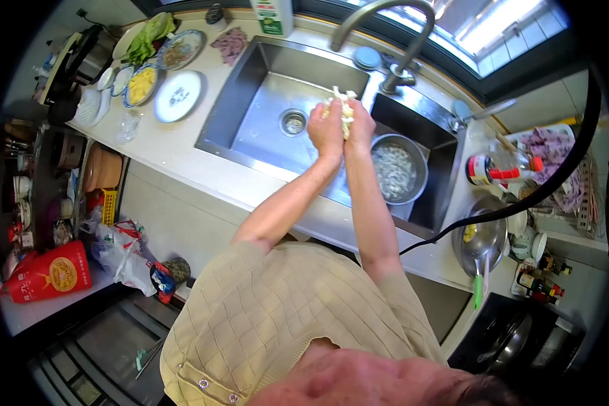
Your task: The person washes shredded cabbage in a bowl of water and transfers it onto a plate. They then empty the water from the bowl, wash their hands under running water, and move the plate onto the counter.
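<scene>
My left hand [325, 130] and my right hand [361, 127] are cupped together, squeezed around a clump of pale shredded food [347, 108]. Whitish strips stick out above the fingers; their exact kind cannot be told. Both hands are above the divider of the double steel sink [264, 95]. Just right of and below them, a round metal pot [423, 177] stands in the smaller basin. It holds water with whitish pieces in it. A drain [293, 122] shows in the larger basin, to the left of my hands.
Behind the sink rises a curved faucet [413, 57]. To the left are a white plate [177, 97], a bowl of yellow pieces [141, 86] and leafy greens [152, 37]. At right lie a red-capped bottle [504, 167], a metal bowl [480, 237] and a black cable [528, 203].
</scene>
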A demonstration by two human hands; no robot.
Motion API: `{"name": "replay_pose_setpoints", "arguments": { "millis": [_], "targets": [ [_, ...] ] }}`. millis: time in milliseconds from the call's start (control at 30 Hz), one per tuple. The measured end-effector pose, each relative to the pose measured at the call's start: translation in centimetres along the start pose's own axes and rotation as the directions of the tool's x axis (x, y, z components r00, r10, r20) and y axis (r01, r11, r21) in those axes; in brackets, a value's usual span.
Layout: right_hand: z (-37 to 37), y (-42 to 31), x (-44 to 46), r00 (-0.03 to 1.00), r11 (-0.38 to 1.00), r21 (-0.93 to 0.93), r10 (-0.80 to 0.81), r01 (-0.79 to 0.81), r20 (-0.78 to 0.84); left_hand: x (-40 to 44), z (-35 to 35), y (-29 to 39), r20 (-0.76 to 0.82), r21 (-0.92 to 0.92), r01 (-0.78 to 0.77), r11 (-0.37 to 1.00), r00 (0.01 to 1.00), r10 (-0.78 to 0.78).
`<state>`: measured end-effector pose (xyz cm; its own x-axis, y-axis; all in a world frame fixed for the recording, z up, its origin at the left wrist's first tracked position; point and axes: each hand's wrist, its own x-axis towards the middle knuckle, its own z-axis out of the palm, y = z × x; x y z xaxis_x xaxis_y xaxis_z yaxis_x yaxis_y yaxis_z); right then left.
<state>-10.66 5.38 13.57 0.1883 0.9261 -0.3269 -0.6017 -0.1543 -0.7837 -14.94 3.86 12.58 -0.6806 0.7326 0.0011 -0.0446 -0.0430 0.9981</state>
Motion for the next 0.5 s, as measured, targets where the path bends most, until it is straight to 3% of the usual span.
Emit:
{"name": "replay_pose_setpoints", "arguments": {
  "millis": [67,167,367,500],
  "targets": [
    [5.8,3.8,-0.5,0.998,0.999,0.014,0.030,-0.030,0.047,4.8,-4.6,1.3,-0.033,-0.008,0.011,1.000,0.999,-0.011],
    [15.1,9.2,-1.7,0.988,0.994,-0.024,0.109,-0.107,0.109,12.2,-11.3,2.9,-0.121,-0.193,0.052,0.980,0.990,-0.076],
    [30.1,21.0,-2.1,0.941,0.965,-0.051,0.264,-0.259,0.210,25.9,-22.8,3.6,-0.294,-0.181,0.037,0.983,0.952,-0.090],
    [33.9,26.3,-1.0,0.923,0.946,-0.104,0.322,-0.306,0.210,31.4,-27.0,1.7,-0.206,-0.118,0.148,0.982,0.964,-0.170]
  ]
}}
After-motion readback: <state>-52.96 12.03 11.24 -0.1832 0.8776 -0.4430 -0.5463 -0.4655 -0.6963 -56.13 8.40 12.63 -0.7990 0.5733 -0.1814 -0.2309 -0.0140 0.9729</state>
